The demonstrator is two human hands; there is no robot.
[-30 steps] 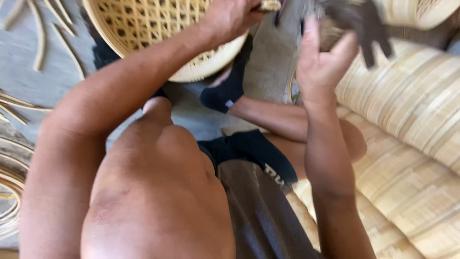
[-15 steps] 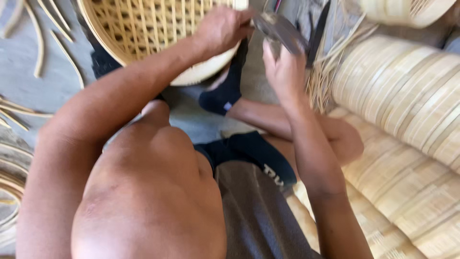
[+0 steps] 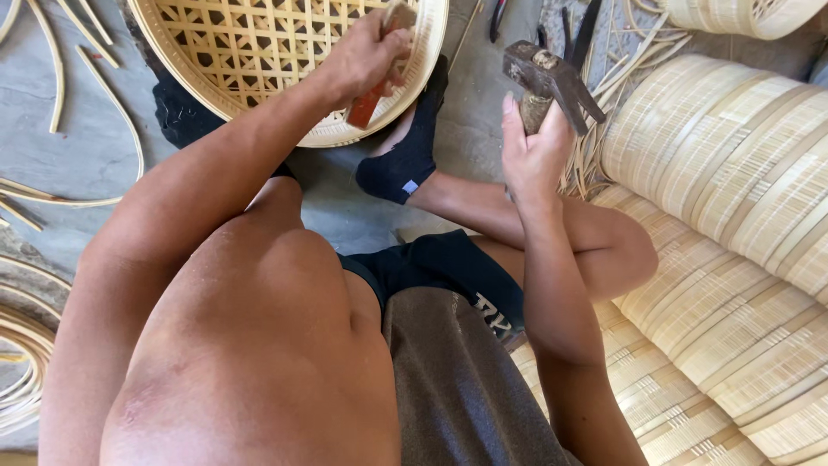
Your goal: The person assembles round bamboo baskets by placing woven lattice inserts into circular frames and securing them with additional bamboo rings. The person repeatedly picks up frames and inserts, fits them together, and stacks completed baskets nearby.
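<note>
A round woven bamboo basket (image 3: 259, 52) with an open lattice bottom rests on the ground in front of me, propped by my black-socked foot (image 3: 405, 164). My left hand (image 3: 366, 56) grips a red-handled tool (image 3: 366, 103) with a wooden top, set against the basket's near rim. My right hand (image 3: 530, 151) holds a hammer (image 3: 552, 78) by its wooden handle, its dark metal head raised to the right of the basket and clear of it.
Stacked woven bamboo mats or trays (image 3: 733, 224) fill the right side. Loose bamboo strips (image 3: 52, 60) lie on the grey floor at left, with coiled strips (image 3: 21, 345) at the lower left. Pliers (image 3: 498, 17) and thin splints lie at the top.
The right hand has come down and right with the hammer now plainly gripped and upright. The left hand has shifted along the basket's rim, and the red-handled tool now shows.
</note>
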